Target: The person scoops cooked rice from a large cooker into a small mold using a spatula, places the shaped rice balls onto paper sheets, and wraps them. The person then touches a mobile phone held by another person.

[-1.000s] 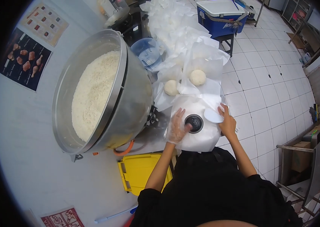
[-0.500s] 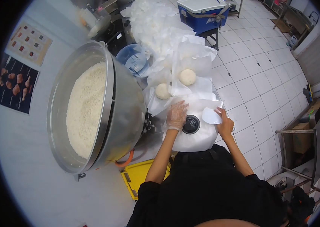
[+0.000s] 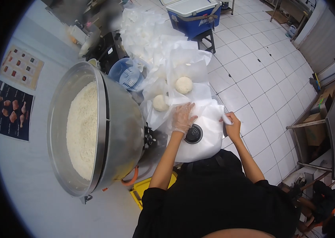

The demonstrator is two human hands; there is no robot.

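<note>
My left hand (image 3: 182,118), in a clear plastic glove, lies on a sheet of white paper (image 3: 209,117) with its fingers stretched out and its thumb near the black round bowl-like mold (image 3: 194,134). My bare right hand (image 3: 233,126) grips a white flat paddle (image 3: 227,118), seen nearly edge-on at the right side of the paper. Beyond the left hand, one round molded rice portion (image 3: 184,85) rests on white paper. Another rice portion (image 3: 160,102) lies to its left, also on paper.
At left stands a large metal pot (image 3: 122,131) holding a mass of white rice (image 3: 82,133). A blue plastic basket (image 3: 127,74) and a heap of white paper (image 3: 143,31) lie farther back. A blue cooler (image 3: 195,18) rests on a black stool (image 3: 207,39). A yellow crate (image 3: 137,192) is below.
The view has shifted, so the scene sits a little further left. The paddle in my right hand has turned from broad side to nearly edge-on. My left thumb has spread out toward the mold.
</note>
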